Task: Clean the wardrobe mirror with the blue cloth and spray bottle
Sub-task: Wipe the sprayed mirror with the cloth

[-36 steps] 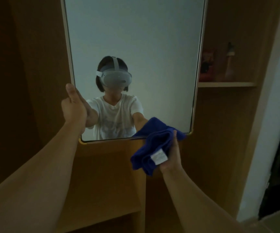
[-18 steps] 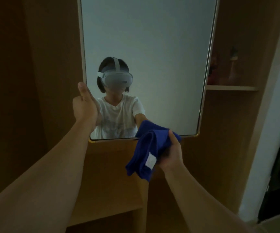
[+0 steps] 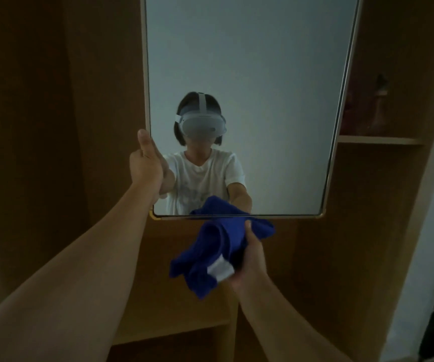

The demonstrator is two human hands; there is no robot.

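Meanwhile left hand [image 3: 146, 163] grips mirror [image 3: 250, 74] edge (right hand [image 3: 250, 259] clutches blue cloth [image 3: 218, 254]).

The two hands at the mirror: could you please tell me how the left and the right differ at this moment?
The left hand is raised at the mirror frame's left edge, thumb up; the right hand sits lower, below the mirror's bottom edge. The left hand holds no cloth, its fingers round the frame's edge; the right hand grips the bunched blue cloth. Both reach forward on bare arms.
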